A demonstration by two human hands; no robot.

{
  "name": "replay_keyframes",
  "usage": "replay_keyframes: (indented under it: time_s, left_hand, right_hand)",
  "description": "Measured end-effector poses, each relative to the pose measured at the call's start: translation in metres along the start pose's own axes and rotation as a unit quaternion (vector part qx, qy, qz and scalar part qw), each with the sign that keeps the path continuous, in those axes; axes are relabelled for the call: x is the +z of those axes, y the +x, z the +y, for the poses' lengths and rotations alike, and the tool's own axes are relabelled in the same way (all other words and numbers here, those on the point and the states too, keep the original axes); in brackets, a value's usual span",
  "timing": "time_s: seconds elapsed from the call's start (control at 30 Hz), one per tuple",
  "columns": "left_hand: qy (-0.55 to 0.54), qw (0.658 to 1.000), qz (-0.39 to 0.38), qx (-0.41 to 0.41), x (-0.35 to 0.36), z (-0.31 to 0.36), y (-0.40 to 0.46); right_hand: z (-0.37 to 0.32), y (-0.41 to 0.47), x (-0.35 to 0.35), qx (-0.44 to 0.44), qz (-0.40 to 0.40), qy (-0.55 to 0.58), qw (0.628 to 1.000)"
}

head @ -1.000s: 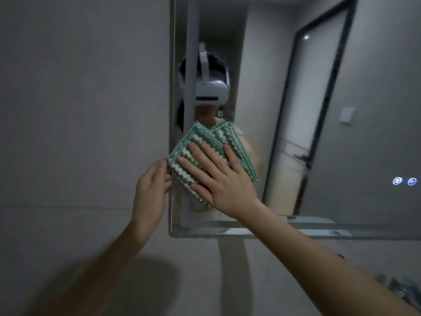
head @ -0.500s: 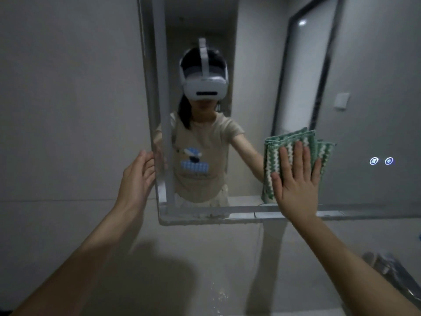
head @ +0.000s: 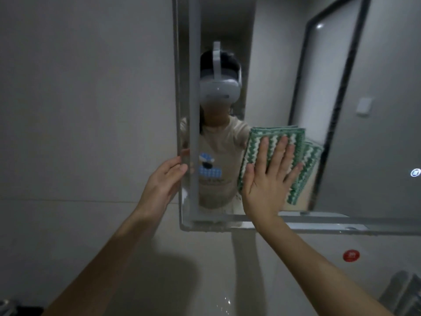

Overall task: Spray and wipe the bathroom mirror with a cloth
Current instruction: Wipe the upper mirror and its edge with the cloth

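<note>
**Learner:** Since half a second ago the right hand (head: 267, 179) with the cloth (head: 279, 153) has come back toward the left side of the mirror (head: 376, 144), and the left hand (head: 163, 183) stays at the frame as before. How do I do this wiping step well?

**Teacher:** Begin with what is nearest. Both forearms reach up from below. The right hand lies flat on the cloth with its fingers straight and spread apart; it presses and does not grip. I think this is good, because a flat palm gives even pressure on the glass.

**Learner:** And the left hand?

**Teacher:** Its fingers are together and bent a little, and the fingertips touch the left edge of the mirror frame (head: 182, 110), low on that side. It holds nothing. To me it seems only to steady the body or the mirror.

**Learner:** Where is the cloth exactly?

**Teacher:** It is folded, green and white, flat against the lower left part of the glass, under the right palm. Its reflection shows just beside it.

**Learner:** What should I take care of?

**Teacher:** In my opinion, make long strokes that overlap, and keep the cloth folded so no loose corner drags. Go down to the bottom edge, where I think I see small drops on the frame. Farther in the glass a door (head: 330, 87) is reflected, and at the far right a small lit icon (head: 415, 172). I would press lightly there, since it may be a touch control.
</note>
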State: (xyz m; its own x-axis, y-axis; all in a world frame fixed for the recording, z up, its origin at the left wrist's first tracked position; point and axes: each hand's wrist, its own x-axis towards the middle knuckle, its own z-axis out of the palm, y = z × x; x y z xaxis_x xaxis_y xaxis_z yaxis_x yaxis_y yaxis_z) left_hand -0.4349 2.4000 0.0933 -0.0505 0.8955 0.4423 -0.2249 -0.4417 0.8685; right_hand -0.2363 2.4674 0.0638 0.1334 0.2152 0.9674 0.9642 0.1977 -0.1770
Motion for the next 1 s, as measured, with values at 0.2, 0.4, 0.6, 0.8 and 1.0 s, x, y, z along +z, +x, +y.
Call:
replay_keyframes:
  time_s: [0.2,0.4,0.6,0.8,1.0]
  left_hand:
    - [-0.057,0.997,-0.02,-0.043,-0.014,0.001,0.009]
    - [-0.082,0.994,-0.012,-0.074,-0.013,0.003,0.013]
    - [-0.055,0.996,0.006,-0.07,-0.012,0.003,0.01]
    - [-0.057,0.996,0.043,-0.062,-0.004,0.002,0.013]
    - [-0.049,0.992,0.114,-0.023,0.009,-0.003,0.012]
  right_hand:
    - [-0.035,0.0,0.005,-0.138,-0.019,-0.011,0.99]
    - [-0.056,-0.038,0.013,-0.245,-0.038,-0.009,0.969]
    - [-0.041,-0.046,0.008,-0.344,-0.053,-0.017,0.937]
    - [0.065,-0.031,-0.01,-0.348,-0.037,-0.04,0.936]
    - [0.171,-0.04,-0.03,-0.148,-0.041,-0.065,0.986]
